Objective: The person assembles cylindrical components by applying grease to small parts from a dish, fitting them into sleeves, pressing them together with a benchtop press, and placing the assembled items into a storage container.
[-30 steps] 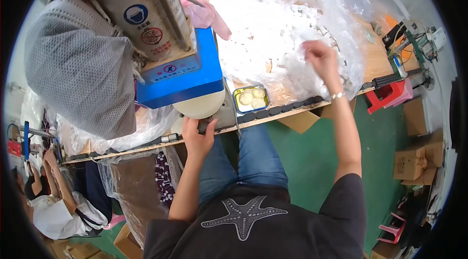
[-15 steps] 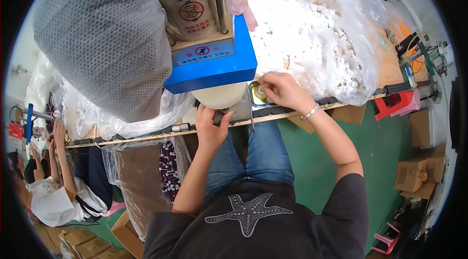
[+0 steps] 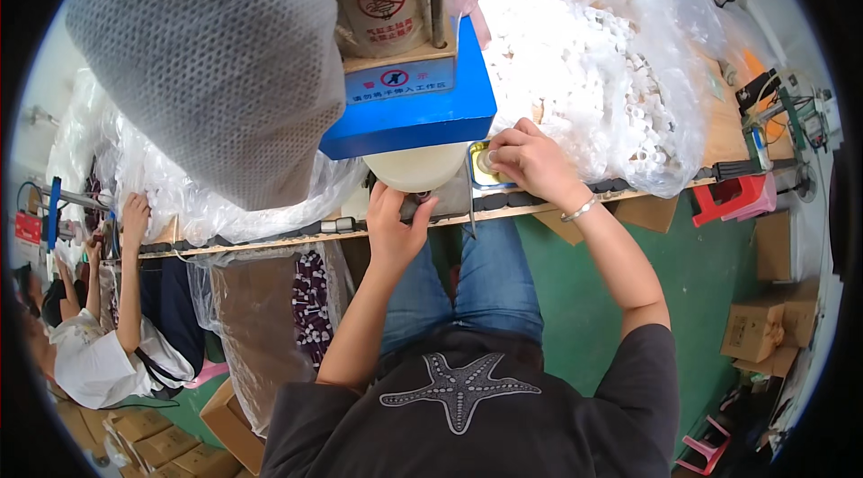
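Seen from above, a person in a dark starfish T-shirt [image 3: 458,393] sits at a wooden surface [image 3: 710,150], both bare hands near its front edge. The left hand [image 3: 397,222] is under the rounded cream part [image 3: 418,167] of a machine with a blue block [image 3: 413,116]; its thumb and fingers close in around a small dark piece [image 3: 421,197]. Just to its right, the right hand [image 3: 538,168] reaches over a small shallow tin [image 3: 481,179], fingertips drawn together at a pale round piece [image 3: 485,160] in it; whether this grip has hold of the piece, I cannot tell. Beyond the tin spreads a heap of white pieces [image 3: 575,64] on clear plastic [image 3: 688,132]. A gray mesh cover [image 3: 207,73] fills the upper left; farther left, a co-worker in white [image 3: 103,357] works at the same surface.
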`<state>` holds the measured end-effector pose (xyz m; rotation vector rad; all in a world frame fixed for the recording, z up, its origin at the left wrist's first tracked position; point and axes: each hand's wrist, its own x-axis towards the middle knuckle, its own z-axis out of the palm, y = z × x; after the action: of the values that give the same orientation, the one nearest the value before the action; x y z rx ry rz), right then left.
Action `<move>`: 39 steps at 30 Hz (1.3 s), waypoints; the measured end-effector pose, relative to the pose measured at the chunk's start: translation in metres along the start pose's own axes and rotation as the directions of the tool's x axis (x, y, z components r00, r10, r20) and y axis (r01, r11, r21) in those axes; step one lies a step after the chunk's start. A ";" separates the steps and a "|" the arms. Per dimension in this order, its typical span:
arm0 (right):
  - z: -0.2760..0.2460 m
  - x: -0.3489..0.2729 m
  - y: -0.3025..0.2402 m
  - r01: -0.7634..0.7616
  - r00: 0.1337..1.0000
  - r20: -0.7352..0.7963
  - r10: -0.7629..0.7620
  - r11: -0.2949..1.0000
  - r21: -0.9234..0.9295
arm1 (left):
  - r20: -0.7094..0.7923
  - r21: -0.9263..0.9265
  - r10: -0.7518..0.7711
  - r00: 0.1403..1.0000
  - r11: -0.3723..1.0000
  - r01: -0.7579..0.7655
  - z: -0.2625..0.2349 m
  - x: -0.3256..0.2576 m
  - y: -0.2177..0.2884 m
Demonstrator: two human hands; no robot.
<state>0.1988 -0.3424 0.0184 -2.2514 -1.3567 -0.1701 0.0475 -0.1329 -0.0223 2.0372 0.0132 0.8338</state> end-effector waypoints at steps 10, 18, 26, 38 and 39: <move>0.007 0.014 -0.066 -0.225 0.952 0.036 0.304 0.615 0.756 | -0.008 -0.004 -0.007 1.000 1.000 0.007 0.001 -0.002 -0.006; 0.026 0.030 -0.087 -0.214 0.961 0.074 0.268 0.545 0.810 | -0.024 -0.009 -0.037 0.999 0.999 0.037 0.002 -0.001 0.000; 0.035 0.026 -0.090 -0.278 0.942 0.154 0.298 0.440 0.854 | -0.045 0.010 0.009 0.999 1.000 -0.009 0.001 -0.003 -0.006; 0.040 0.022 -0.085 -0.309 0.944 0.170 0.281 0.584 0.751 | -0.040 0.000 -0.025 0.999 1.000 0.025 0.002 -0.003 -0.002; 0.039 0.022 -0.085 -0.304 0.947 0.172 0.271 0.593 0.745 | -0.035 0.004 -0.025 0.999 1.000 0.025 0.001 -0.002 -0.002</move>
<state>0.1313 -0.2744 0.0226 -1.6745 -0.8043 0.4953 0.0467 -0.1331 -0.0249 2.0221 0.0596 0.8545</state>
